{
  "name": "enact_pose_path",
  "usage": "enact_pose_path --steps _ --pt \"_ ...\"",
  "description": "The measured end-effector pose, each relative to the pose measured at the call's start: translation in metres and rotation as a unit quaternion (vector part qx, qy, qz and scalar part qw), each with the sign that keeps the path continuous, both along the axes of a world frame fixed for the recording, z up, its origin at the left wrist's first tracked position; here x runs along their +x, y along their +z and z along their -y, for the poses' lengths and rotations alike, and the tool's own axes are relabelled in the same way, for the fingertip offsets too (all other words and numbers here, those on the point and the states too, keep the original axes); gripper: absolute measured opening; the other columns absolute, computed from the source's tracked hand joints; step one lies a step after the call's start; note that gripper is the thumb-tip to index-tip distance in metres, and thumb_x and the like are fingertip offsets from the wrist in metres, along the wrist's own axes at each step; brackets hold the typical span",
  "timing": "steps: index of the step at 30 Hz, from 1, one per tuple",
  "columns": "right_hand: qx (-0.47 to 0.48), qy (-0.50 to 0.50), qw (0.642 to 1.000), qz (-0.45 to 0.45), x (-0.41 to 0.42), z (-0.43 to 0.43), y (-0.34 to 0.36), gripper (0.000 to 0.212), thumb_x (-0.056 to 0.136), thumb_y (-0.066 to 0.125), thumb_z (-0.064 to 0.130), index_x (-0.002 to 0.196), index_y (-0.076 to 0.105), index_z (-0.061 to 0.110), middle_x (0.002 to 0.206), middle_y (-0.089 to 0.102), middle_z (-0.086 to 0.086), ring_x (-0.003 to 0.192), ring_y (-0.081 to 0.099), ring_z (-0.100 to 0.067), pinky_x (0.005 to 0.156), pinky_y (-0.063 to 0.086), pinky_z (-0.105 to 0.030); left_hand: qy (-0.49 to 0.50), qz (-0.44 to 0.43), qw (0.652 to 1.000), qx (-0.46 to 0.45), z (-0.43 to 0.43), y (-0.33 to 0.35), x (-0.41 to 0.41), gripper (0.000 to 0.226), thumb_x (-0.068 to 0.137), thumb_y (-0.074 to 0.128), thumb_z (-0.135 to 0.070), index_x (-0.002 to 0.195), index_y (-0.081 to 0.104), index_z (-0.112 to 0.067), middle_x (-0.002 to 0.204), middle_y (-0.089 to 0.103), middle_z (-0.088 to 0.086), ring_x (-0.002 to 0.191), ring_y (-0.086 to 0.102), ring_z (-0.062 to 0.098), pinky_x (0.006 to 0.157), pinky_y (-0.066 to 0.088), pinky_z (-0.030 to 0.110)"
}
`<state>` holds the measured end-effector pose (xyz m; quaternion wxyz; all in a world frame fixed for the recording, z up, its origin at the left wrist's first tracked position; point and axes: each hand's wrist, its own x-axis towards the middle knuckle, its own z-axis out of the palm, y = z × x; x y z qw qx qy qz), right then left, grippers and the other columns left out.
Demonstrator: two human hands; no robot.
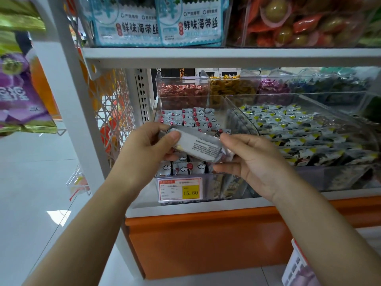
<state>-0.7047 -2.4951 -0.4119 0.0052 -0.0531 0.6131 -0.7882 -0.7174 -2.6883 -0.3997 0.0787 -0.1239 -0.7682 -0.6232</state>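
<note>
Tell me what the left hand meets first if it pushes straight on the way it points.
Likely the cloud-printed packets in the clear bin, right behind the grey packet that the left hand grips; depth is unclear.

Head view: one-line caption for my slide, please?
Left hand and right hand hold a silver snack packet by its ends before a clear bin of small packets, above a 15.80 price tag.

Blue-white seaweed bags (pixel 156 23) stand on the upper shelf (pixel 226 55) above a yellow price tag (pixel 179 189).

White shelving (pixel 206 56) with orange base (pixel 206 244) on glossy pale floor (pixel 31 182)
</note>
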Motion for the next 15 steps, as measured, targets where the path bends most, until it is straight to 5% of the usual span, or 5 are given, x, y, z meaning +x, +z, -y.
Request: enact_pose_path --steps 4,6,9,12,15 --pt "0.075 0.029 0.994 -0.074 0.001 0.007 -0.005 0.056 0.067 0.072 0.040 0.118 0.062 0.020 0.109 0.069 -0.004 0.087 0.070 -0.017 0.071 0.057 -0.031 0.111 -0.042 0.990 -0.073 0.000 -0.002 -0.002 0.024 0.092 0.052 -0.031 0.083 0.061 -0.010 0.065 0.065 0.002 0.049 0.062 0.006 0.057 0.055 0.028" --pt "0.158 0.002 0.981 -0.116 0.003 0.012 -0.006 0.044 0.072 0.072 0.034 0.114 0.059 0.038 0.102 0.071 0.002 0.079 0.072 -0.015 0.072 0.057 -0.026 0.144 -0.073 0.980 -0.117 -0.001 -0.002 -0.002 0.033 0.092 0.051 -0.036 0.076 0.060 -0.009 0.056 0.062 0.001 0.041 0.057 0.005 0.047 0.047 0.017" --pt "0.199 -0.095 0.964 -0.149 0.002 0.011 -0.004 0.026 0.086 0.062 0.020 0.112 0.063 0.020 0.095 0.071 -0.001 0.075 0.071 -0.014 0.069 0.059 -0.032 0.134 -0.097 0.975 -0.150 -0.008 -0.002 0.000 0.039 0.091 0.047 -0.042 0.071 0.061 -0.011 0.051 0.059 -0.001 0.040 0.054 0.006 0.044 0.043 0.021" --pt "0.226 -0.174 0.941 -0.182 -0.002 0.001 0.005 0.007 0.090 0.059 0.017 0.090 0.065 0.016 0.089 0.070 -0.005 0.070 0.070 -0.012 0.063 0.059 -0.030 0.112 -0.109 0.974 -0.162 -0.016 -0.003 -0.005 0.034 0.095 0.042 -0.039 0.082 0.061 -0.014 0.066 0.063 0.005 0.051 0.055 0.019 0.051 0.048 0.040" --pt "0.296 -0.268 0.893 -0.209 -0.011 -0.012 0.013 0.014 0.087 0.063 0.020 0.097 0.065 0.012 0.088 0.068 -0.001 0.077 0.068 -0.015 0.070 0.058 -0.038 0.141 -0.148 0.951 -0.230 -0.020 -0.002 -0.026 0.026 0.097 0.045 -0.024 0.115 0.060 -0.011 0.095 0.065 0.002 0.077 0.059 0.016 0.069 0.050 0.030"
